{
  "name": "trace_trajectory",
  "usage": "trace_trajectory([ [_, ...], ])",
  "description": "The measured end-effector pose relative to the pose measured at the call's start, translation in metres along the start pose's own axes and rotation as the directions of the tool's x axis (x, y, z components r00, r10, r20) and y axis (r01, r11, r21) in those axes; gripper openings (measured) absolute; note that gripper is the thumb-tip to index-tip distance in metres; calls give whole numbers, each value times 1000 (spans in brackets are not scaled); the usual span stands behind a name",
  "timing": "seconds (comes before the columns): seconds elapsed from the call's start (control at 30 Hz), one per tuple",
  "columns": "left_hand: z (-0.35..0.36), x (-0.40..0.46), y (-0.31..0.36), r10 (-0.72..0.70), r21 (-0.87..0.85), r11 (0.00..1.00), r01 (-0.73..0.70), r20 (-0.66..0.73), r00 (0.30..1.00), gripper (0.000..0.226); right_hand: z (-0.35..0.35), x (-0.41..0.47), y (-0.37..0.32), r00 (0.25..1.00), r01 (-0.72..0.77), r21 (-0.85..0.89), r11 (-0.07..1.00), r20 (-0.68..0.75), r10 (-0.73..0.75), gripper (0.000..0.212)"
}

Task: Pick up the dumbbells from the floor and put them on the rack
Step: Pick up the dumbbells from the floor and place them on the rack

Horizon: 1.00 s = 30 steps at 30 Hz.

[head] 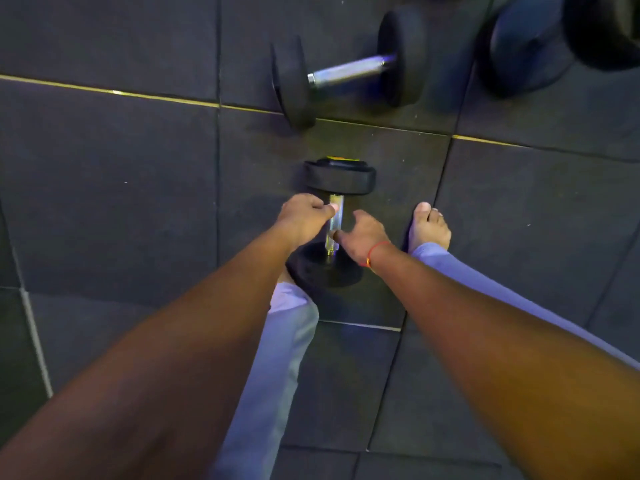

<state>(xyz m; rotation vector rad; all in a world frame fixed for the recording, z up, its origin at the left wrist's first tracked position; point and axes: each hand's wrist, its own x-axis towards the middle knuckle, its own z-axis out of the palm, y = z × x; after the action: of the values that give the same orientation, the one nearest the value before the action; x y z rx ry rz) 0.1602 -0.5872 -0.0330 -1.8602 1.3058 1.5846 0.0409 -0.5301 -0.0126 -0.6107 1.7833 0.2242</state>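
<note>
The near dumbbell (335, 220) lies on the floor (138, 202) at frame centre, its chrome handle (335, 221) running 12 to 6 o'clock between the person's feet. The left hand (304, 220) is at the handle's 9 o'clock side, fingers curled, thumb tip touching the bar. The right hand (363, 235) is at its 3 o'clock side, fingers loosely bent, fingertips at the bar; neither grip is closed around it. Judged step: reach and grasp, lift not yet begun. The next move calls for both hands to wrap the handle fully before raising. A second dumbbell (348, 72) lies at 12 o'clock, with larger dark weights (526, 43) at 2 o'clock. A yellow mark on the far head (339, 174) is unreadable. No rack is visible.
</note>
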Motion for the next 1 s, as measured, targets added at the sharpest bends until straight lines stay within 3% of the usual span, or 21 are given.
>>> trace_trajectory([
  [0.1, 28, 39, -15, -86, -286, 955, 72, -34, 996, 27, 21, 43, 15, 999, -22, 63, 998, 26, 21, 42],
  [0.2, 44, 64, -16, -182, -610, 770, 189, 75, 980, 29, 41, 70, 24, 995, -26, 212, 977, 103, 4, 26],
  [0.3, 47, 77, -10, -194, -692, 668, 275, 194, 962, 48, 52, 80, 27, 987, -45, 369, 928, 160, -15, 22],
  [0.4, 40, 69, -5, -204, -669, 689, 279, 191, 960, 57, 53, 73, 22, 994, -41, 351, 935, 108, 3, 20],
  [0.6, 16, -1, 5, -74, -732, 677, 80, 41, 996, 41, 21, 21, 4, 995, 99, 213, 972, -45, -91, 35],
  [0.73, -13, -81, 36, -3, -756, 646, -106, -141, 990, 18, -25, -43, -22, 967, 231, 171, 958, -148, -207, 30],
  [0.87, -56, -165, 71, 82, -735, 637, -233, -236, 968, 28, -78, -122, -55, 878, 441, 7, 898, -212, -429, 21],
  [1.0, -114, -262, 106, 219, -740, 505, -444, -388, 895, 33, -121, -211, -99, 742, 608, -108, 787, -275, -611, 26],
])
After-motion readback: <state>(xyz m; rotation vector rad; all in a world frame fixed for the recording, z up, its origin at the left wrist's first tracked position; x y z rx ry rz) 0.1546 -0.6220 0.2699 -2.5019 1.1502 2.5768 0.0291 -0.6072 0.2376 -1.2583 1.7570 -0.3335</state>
